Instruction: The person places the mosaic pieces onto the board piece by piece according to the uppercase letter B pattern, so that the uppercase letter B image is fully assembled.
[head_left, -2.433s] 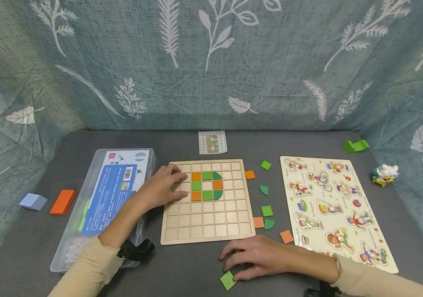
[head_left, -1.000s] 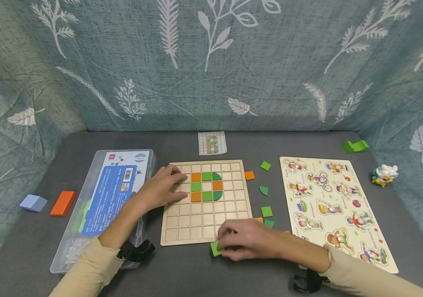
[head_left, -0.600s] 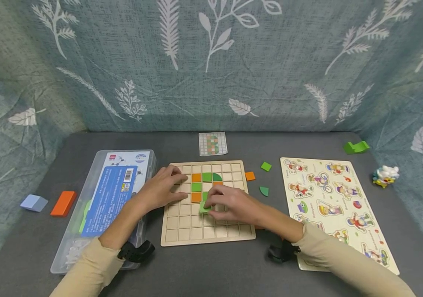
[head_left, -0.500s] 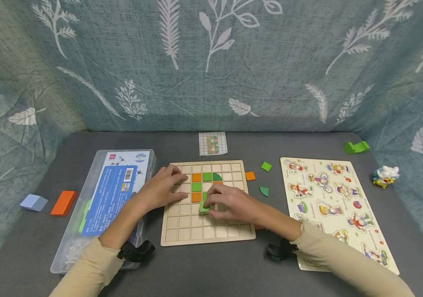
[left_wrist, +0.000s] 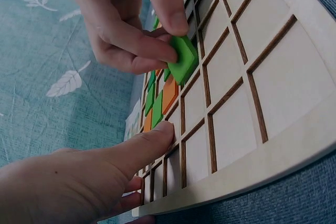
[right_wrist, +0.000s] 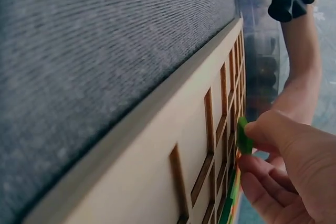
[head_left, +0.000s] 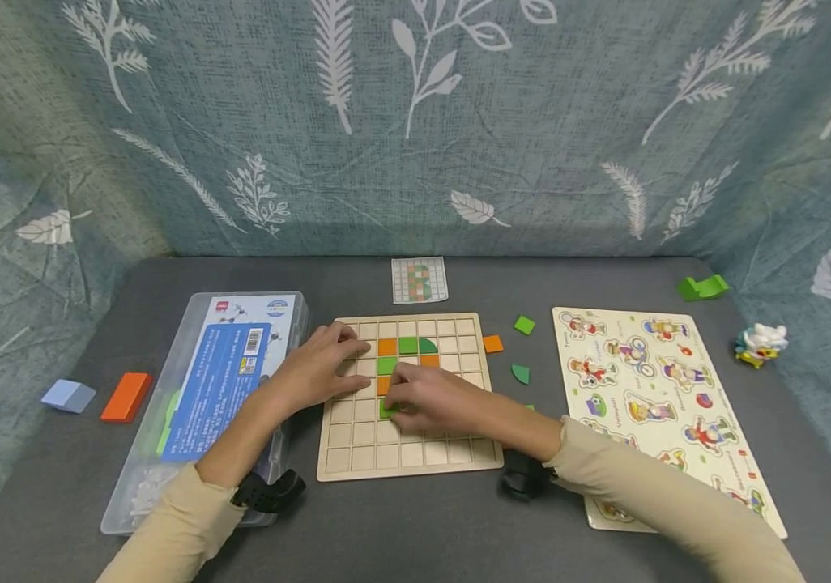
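Observation:
A wooden grid board (head_left: 415, 453) lies in the middle of the grey table, with orange and green tiles (head_left: 386, 346) set in its upper cells. My right hand (head_left: 423, 398) pinches a light green square tile (head_left: 386, 410) (left_wrist: 182, 59) (right_wrist: 242, 136) and holds it tilted over a cell just below the orange tile (left_wrist: 169, 94). My left hand (head_left: 317, 368) rests flat on the board's left edge, its fingers (left_wrist: 144, 144) straight on the wood.
A clear plastic box (head_left: 207, 389) with a blue label sits left of the board. A picture puzzle board (head_left: 659, 397) lies to the right. Loose tiles (head_left: 523, 325) lie between the boards. A pattern card (head_left: 419, 280) lies behind, and blocks (head_left: 124, 397) at far left.
My right hand picked up a green tile from the table's front, carried it over the board and moved it left toward the cell under the orange tile. The left hand stayed still.

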The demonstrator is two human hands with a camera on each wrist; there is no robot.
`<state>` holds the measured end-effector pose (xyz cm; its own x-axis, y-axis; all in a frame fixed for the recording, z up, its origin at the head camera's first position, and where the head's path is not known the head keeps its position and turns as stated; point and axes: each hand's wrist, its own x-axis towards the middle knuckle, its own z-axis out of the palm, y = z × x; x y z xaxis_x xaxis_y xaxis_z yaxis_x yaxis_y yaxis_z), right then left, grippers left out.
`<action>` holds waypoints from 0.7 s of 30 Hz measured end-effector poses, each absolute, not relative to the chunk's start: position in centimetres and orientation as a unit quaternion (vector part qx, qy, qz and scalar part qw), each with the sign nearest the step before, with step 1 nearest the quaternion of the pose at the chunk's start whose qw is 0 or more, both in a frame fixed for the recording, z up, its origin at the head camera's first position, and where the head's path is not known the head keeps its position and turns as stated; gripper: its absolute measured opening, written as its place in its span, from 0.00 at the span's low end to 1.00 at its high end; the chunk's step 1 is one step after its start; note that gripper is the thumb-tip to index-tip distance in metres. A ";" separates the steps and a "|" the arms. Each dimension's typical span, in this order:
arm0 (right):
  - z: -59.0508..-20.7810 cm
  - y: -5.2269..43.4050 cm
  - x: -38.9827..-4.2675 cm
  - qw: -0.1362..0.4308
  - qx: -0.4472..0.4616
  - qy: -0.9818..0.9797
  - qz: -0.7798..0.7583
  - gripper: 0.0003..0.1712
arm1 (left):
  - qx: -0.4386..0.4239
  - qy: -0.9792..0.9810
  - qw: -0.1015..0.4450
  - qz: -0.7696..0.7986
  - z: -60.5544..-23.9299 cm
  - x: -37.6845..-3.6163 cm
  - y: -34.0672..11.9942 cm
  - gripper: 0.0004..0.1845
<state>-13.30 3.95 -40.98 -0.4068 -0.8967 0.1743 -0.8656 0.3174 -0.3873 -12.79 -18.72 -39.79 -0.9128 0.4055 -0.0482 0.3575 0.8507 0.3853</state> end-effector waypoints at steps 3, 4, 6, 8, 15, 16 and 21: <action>-41.1 3.7 -13.4 0.038 -0.544 0.810 -0.215 0.05 | 0.200 0.960 0.061 0.185 -39.9 -12.8 -18.7 0.26; -41.1 3.7 -13.4 0.038 -0.544 0.810 -0.214 0.05 | 0.201 0.960 0.060 0.184 -39.9 -12.8 -18.7 0.26; -41.2 3.6 -13.4 0.037 -0.547 0.809 -0.212 0.06 | 0.203 0.960 0.059 0.184 -40.0 -12.8 -18.7 0.26; -41.3 3.5 -13.4 0.036 -0.550 0.808 -0.207 0.06 | 0.202 0.960 0.060 0.187 -39.9 -12.8 -18.7 0.26; -41.2 3.6 -13.5 0.038 -0.553 0.807 -0.203 0.05 | 0.201 0.959 0.064 0.187 -39.9 -13.0 -18.8 0.26; -41.2 3.5 -13.4 0.038 -0.554 0.807 -0.203 0.05 | 0.201 0.959 0.064 0.187 -39.8 -13.0 -18.8 0.26; -41.0 3.4 -13.4 0.037 -0.557 0.808 -0.189 0.05 | 0.200 0.959 0.066 0.190 -39.8 -12.9 -18.8 0.26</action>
<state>-13.35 3.45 -41.00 -0.3772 -0.9136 0.1516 -0.8860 0.3083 -0.3463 -12.92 -18.82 -39.82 -0.9114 0.4083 -0.0508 0.3582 0.8483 0.3900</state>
